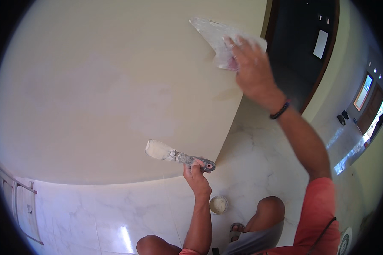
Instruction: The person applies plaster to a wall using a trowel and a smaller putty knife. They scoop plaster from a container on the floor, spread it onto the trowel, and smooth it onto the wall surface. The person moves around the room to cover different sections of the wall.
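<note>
Is glossy white marble-look tile floor (136, 212), w/ grey veins & bright glare at lower L. Bears round open tub (219, 212) of off-white paste (218, 205), lower ctr, nr strapped sandal (235, 233), worn. Far R, holds small dark objs (341, 120), too tiny to ID.

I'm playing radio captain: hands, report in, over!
Left hand holding putty knife. Right hand on translucent sheet at wall. Nothing visible blocking either hand.
</note>
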`<act>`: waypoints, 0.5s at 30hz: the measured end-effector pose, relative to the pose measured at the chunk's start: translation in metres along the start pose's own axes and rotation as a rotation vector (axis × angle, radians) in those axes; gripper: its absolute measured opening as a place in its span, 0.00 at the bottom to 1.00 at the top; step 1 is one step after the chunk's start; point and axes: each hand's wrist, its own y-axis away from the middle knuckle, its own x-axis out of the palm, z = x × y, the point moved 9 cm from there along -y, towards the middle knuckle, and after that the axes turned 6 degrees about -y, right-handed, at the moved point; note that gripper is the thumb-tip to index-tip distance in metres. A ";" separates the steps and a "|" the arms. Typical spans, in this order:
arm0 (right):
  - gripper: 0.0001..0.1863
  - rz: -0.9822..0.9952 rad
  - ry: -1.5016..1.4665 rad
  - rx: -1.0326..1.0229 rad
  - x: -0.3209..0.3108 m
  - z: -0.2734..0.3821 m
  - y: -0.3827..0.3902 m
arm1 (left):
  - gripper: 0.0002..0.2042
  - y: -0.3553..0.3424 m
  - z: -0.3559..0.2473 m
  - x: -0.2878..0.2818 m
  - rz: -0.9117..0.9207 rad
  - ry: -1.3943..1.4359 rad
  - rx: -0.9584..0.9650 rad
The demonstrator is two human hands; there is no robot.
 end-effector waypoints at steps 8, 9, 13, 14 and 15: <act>0.26 0.358 -0.114 -0.109 0.059 0.076 0.106 | 0.05 0.002 -0.008 0.002 0.030 -0.070 0.049; 0.27 0.460 -0.148 -0.146 0.059 0.077 0.120 | 0.05 0.004 -0.007 0.000 -0.002 -0.047 0.051; 0.26 0.502 -0.153 -0.352 0.021 0.069 0.128 | 0.05 0.000 -0.009 0.002 -0.061 -0.032 0.100; 0.25 0.449 -0.117 -0.418 0.013 0.064 0.124 | 0.04 0.002 -0.007 0.002 -0.065 -0.050 0.107; 0.25 0.395 -0.082 -0.484 0.008 0.057 0.115 | 0.04 0.002 -0.004 0.003 -0.072 -0.038 0.092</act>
